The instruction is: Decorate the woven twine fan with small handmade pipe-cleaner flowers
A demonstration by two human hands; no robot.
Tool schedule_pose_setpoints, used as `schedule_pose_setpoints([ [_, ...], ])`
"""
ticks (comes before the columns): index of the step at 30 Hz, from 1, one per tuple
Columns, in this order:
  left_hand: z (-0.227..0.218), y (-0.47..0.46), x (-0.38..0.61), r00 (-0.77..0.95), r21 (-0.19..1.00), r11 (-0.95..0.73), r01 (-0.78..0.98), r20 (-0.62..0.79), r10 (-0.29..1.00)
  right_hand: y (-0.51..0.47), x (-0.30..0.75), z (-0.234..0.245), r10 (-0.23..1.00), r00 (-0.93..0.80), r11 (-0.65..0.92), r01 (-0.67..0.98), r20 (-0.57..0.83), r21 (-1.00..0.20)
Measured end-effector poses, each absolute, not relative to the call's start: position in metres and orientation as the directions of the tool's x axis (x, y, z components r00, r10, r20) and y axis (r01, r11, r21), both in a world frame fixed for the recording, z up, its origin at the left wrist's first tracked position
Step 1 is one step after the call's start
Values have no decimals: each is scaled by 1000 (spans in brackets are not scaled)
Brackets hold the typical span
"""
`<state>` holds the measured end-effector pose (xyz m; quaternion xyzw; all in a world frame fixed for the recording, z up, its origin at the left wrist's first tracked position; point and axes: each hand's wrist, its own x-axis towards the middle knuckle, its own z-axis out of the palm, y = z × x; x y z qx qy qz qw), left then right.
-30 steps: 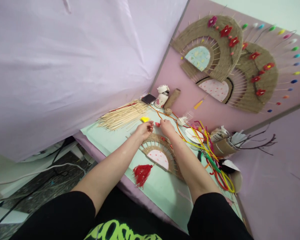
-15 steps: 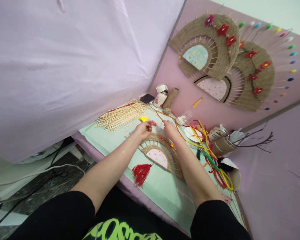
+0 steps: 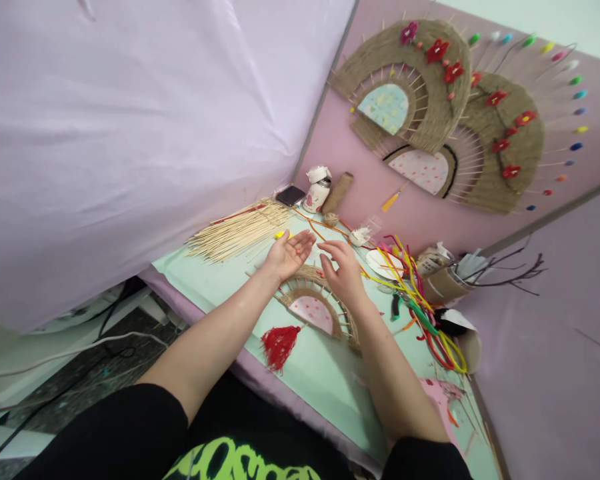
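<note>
My left hand (image 3: 289, 257) is turned palm up with its fingers stretched out, above the far edge of a small half-round twine fan. A tiny pinkish-red ball (image 3: 298, 252) seems to rest on its fingers. Close on its right, my right hand (image 3: 344, 270) hangs with thumb and fingers apart; I see nothing between them. The fan (image 3: 300, 293) lies on the table, with thin sticks and a pink dotted centre (image 3: 313, 315). A red tassel (image 3: 281, 347) lies at its near side. My right hand and forearm hide the fan's right part.
Bamboo sticks (image 3: 240, 230) lie at the back left by a phone (image 3: 291, 195). A jar (image 3: 317, 190) and a twine roll (image 3: 339, 193) stand behind. Coloured pipe cleaners (image 3: 420, 310), pliers (image 3: 395, 307) and a pink glue gun (image 3: 437, 400) are at the right. Two larger fans (image 3: 505, 160) hang on the board.
My left hand has turned and opened palm up, with the small reddish ball showing on it. My right hand has opened its fingers. The view has shifted slightly, and the pink glue gun shows more.
</note>
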<state>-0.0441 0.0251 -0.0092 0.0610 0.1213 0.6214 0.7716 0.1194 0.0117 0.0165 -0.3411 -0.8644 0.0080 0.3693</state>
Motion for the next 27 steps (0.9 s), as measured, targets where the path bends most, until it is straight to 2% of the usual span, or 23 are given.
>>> schedule_pose_setpoints([
  [2, -7, 23, -44, 214, 242, 222, -945, -58, 975, 9, 115, 12, 558, -547, 772, 617, 624, -149],
  [5, -5, 20, -42, 218, 261, 214, -941, -14, 976, 6, 107, 1, 604, -604, 718, 696, 520, -27],
  [8, -5, 18, -42, 240, 278, 226, -934, 17, 971, 0, 99, -5, 655, -617, 677, 736, 437, 25],
  [11, -6, 17, -45, 257, 284, 240, -928, 22, 966, -5, 95, -6, 621, -677, 717, 694, 395, 63],
  [15, -4, 14, -47, 223, 249, 204, -947, 47, 974, -3, 97, -3, 638, -667, 710, 703, 385, 40],
  [18, -2, 12, -43, 295, 247, 271, -930, 63, 954, -1, 97, -3, 689, -613, 666, 746, 386, -3],
  [20, -3, 12, -42, 318, 251, 297, -921, 47, 947, -5, 94, -2, 669, -652, 697, 717, 356, 1],
  [24, -6, 16, -49, 176, 227, 177, -958, -25, 984, -17, 89, 2, 575, -775, 798, 602, 262, 28],
  [27, -5, 15, -50, 171, 219, 176, -960, -44, 984, -16, 91, 4, 609, -753, 776, 630, 247, 8],
])
